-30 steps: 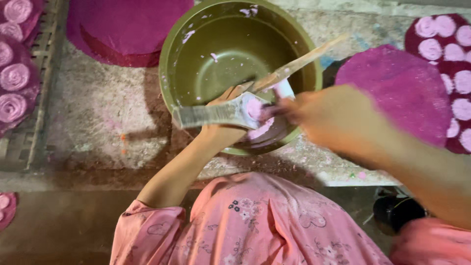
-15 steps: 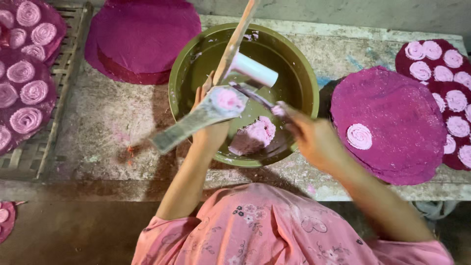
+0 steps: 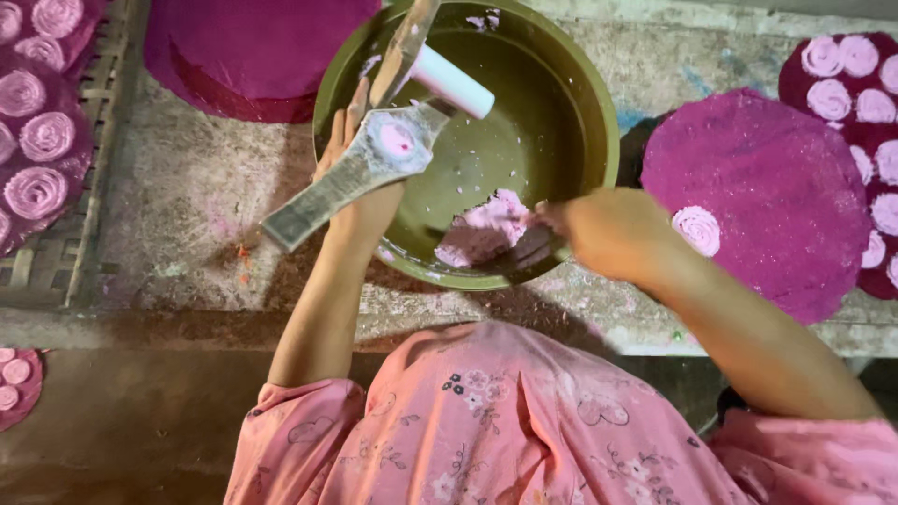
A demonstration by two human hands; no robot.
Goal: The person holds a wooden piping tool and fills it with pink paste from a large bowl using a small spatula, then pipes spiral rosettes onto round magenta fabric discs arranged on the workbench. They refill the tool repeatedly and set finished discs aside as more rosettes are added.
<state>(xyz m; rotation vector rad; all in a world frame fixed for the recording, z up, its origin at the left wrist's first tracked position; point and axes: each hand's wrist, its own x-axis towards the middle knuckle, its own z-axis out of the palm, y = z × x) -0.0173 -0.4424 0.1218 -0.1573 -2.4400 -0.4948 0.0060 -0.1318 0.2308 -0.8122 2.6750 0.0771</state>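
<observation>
My left hand [image 3: 360, 210] holds a flat grey paddle-shaped mould [image 3: 327, 192] over the near left rim of a green bowl [image 3: 599, 103]. A dab of pink dough fills the mould's round hollow [image 3: 398, 140]. My right hand [image 3: 613, 229] reaches into the bowl from the right, fingers closed on a thin dark scraper [image 3: 528, 251] that is blurred. The scraper's end is in a lump of pink dough [image 3: 486, 224] on the bowl's near wall. A white cylinder on a wooden stick [image 3: 454, 82] leans on the bowl's far rim.
A round purple mat [image 3: 776, 178] to the right of the bowl carries one pink rosette [image 3: 697, 229]. Further right, another mat [image 3: 856, 84] holds several rosettes. A bare purple mat [image 3: 253, 47] lies at the top left. A slatted tray [image 3: 42, 140] at the left holds more rosettes.
My right hand has gone from the mould down to the dough lump in the bowl. The mould has swung a little upward and right. A rosette now lies on the purple mat.
</observation>
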